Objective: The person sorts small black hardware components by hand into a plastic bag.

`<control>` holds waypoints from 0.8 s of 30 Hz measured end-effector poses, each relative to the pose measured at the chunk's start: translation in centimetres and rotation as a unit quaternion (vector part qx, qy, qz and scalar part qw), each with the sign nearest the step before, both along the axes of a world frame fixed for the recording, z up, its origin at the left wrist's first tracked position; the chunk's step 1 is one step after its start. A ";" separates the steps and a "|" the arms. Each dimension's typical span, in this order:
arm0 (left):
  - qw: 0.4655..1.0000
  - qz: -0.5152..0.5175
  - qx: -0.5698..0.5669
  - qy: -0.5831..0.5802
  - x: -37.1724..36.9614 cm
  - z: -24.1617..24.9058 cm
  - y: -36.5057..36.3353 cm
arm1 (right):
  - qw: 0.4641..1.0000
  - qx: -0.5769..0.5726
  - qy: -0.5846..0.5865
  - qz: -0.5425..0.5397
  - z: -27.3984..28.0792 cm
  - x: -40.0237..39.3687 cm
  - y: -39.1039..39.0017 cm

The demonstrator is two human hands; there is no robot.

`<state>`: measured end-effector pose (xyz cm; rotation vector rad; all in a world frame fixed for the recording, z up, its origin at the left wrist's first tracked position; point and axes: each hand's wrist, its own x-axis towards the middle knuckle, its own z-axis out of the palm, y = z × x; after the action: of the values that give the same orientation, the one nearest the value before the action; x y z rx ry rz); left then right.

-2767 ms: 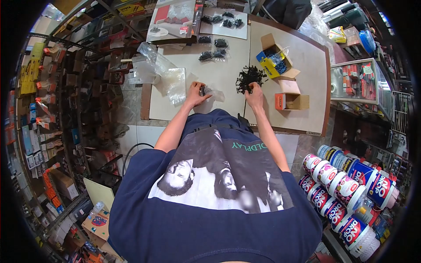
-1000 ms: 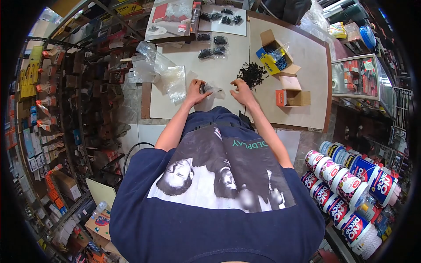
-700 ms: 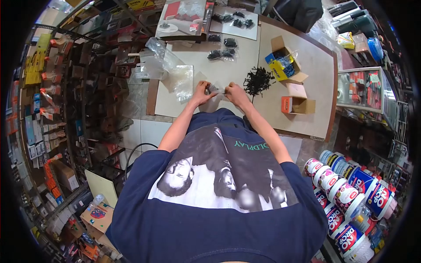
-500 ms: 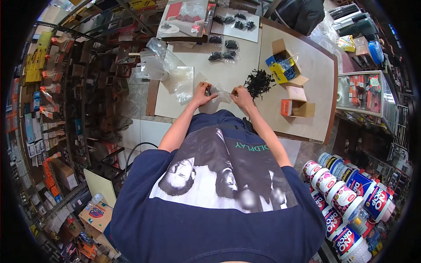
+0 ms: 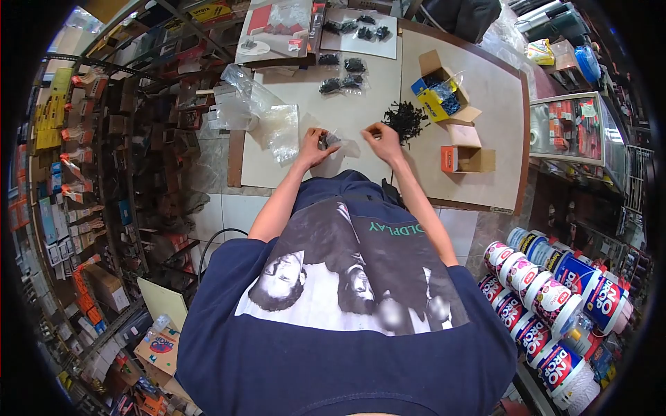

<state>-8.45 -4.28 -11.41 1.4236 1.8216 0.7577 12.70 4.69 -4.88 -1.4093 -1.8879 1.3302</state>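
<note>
My left hand (image 5: 318, 147) pinches a small clear plastic bag (image 5: 349, 148) above the table, near its front edge. Just right of the bag is my right hand (image 5: 383, 143), its fingers curled and pressed together, apart from the bag. Whatever those fingers may hold is too small to make out. Beyond the right hand lies a loose pile of small black screw-like pieces (image 5: 405, 122). A stack of flat clear bags (image 5: 284, 132) rests left of my left hand.
Several filled bags of black pieces (image 5: 341, 84) lie farther back. At right stand a yellow-blue box (image 5: 431, 104) of small blue pieces and an open orange box (image 5: 454, 159). A large picture box (image 5: 274, 35) sits at the back left of the table (image 5: 479, 90).
My right hand has let go of the bag's edge and moved slightly up and away from it. My left hand keeps hold of the bag. The whole view has shifted slightly.
</note>
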 end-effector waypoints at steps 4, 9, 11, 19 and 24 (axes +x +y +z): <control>1.000 0.003 -0.003 -0.007 0.1 0.2 0.1 | 0.988 0.027 -0.071 -0.135 -2.3 5.8 0.7; 1.000 -0.002 -0.006 0.015 0.2 0.7 0.1 | 0.959 0.017 -0.186 -0.211 -4.7 10.1 -0.2; 1.000 -0.006 -0.006 0.015 0.2 0.7 0.1 | 0.954 0.020 -0.207 -0.216 -5.1 10.4 -0.6; 1.000 0.002 0.009 0.023 0.4 0.9 0.0 | 0.953 0.073 -0.247 -0.158 -6.7 11.0 -0.7; 1.000 0.006 0.008 0.004 0.2 0.3 0.0 | 0.959 0.037 -0.218 -0.175 -5.0 10.6 -0.3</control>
<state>-8.23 -4.30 -11.10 1.4280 1.8357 0.7765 23.27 4.37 -9.87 -2.0093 -1.7970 0.8181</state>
